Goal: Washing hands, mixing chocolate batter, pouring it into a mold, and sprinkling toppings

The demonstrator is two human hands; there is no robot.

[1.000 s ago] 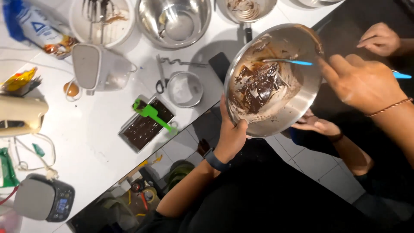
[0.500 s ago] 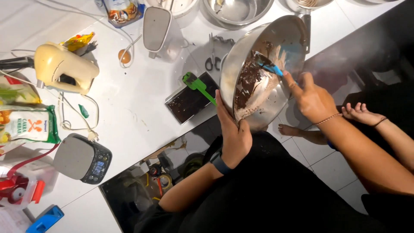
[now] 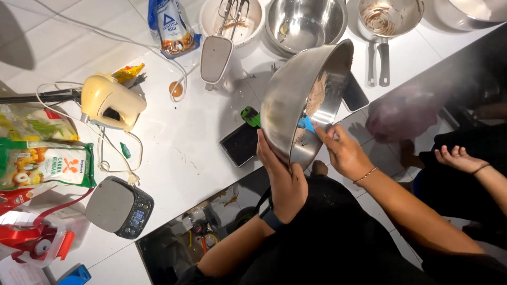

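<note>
Two hands work one large steel mixing bowl (image 3: 296, 100) tipped steeply on its side above the edge of a white counter (image 3: 179, 153), its rim facing right and its polished outer wall turned toward the camera. The left hand (image 3: 282, 177), a dark watch at the wrist, is spread flat against the bowl's underside, fingers open and pressed to the metal. The right hand (image 3: 343, 153), a thin bracelet on the wrist, is curled closed around a blue spatula (image 3: 305, 124) whose tip reaches inside the rim; brown batter smears the little of the inner wall that shows. Just below the bowl lies one dark rectangular baking tin (image 3: 240, 143) with a green-handled tool (image 3: 251, 116) resting at its far corner. Along the counter's back stand two more steel bowls (image 3: 306, 24), one white bowl (image 3: 229, 21) holding beaters, and one small saucepan (image 3: 388, 18) streaked brown. One cream hand mixer (image 3: 111, 103) lies to the left with its cord looped, near one digital kitchen scale (image 3: 119, 207) and two flour packets (image 3: 45, 163). Another person's hand (image 3: 457, 158) rests open at far right.
</note>
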